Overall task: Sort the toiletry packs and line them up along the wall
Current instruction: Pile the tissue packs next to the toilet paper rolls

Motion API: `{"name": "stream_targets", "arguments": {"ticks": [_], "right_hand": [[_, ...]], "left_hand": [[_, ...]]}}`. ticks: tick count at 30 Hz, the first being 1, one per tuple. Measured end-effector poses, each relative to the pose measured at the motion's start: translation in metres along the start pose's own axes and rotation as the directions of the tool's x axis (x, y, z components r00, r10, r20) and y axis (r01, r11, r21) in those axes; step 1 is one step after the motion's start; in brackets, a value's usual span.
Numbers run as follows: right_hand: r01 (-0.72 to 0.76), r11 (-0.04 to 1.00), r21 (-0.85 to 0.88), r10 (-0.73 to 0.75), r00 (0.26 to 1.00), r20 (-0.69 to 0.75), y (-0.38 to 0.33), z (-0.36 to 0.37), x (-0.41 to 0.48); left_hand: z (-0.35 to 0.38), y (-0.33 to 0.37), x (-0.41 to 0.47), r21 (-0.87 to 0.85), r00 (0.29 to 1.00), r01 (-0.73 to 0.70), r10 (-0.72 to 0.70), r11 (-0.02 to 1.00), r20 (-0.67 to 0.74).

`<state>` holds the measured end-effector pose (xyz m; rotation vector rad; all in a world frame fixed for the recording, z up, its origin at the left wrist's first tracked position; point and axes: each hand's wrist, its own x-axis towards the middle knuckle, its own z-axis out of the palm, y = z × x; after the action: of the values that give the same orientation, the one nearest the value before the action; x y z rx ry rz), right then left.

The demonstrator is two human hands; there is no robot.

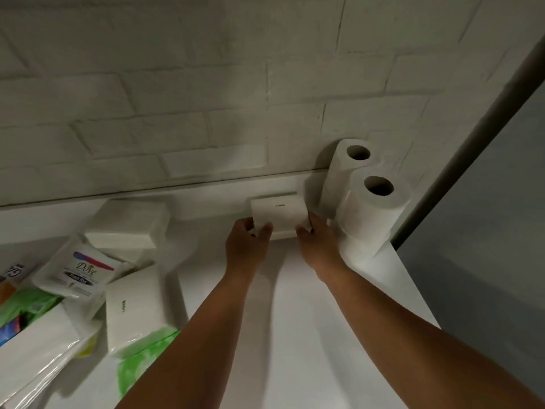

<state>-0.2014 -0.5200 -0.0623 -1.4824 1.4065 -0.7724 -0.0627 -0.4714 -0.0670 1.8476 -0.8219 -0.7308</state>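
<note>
Head view: two hands on a white pack by the wall

Both hands hold one white pack (278, 214) from its two ends. The left hand (246, 246) fingers clamp its left end, the right hand (320, 246) fingers its right end. Beyond the fingertips is the brick wall (206, 98); just right of the right fingers stand two paper rolls (365, 202).

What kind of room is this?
Probably a bathroom or storage corner: toilet paper rolls stand by a white brick wall, a Dove pack lies nearby, and both hands hold a white tissue pack.
</note>
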Motion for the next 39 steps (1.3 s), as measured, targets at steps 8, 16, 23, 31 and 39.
{"name": "stream_targets", "arguments": {"ticks": [8,16,23,31,39], "right_hand": [[-0.047,0.994,-0.097,0.048,0.999,0.005,0.008,0.008,0.023],[-0.032,0.987,-0.155,0.029,0.999,-0.021,0.004,0.008,0.026],[-0.012,0.993,-0.118,0.012,1.000,0.004,-0.001,0.005,0.019],[-0.024,0.948,-0.317,0.054,0.995,0.088,-0.020,0.005,-0.003],[0.134,0.969,-0.207,-0.141,0.990,-0.018,-0.043,0.039,-0.086]], "left_hand": [[0.008,0.001,0.007,0.235,0.985,-0.170,0.165,0.957,0.043],[0.014,-0.002,0.012,0.257,0.984,-0.172,0.177,0.951,0.005],[0.013,0.005,0.008,0.230,0.991,-0.137,0.133,0.963,0.032],[-0.008,0.006,0.006,0.294,0.991,-0.091,0.059,0.951,0.117],[-0.089,0.008,-0.052,0.202,0.989,-0.145,0.135,0.969,0.067]]}}
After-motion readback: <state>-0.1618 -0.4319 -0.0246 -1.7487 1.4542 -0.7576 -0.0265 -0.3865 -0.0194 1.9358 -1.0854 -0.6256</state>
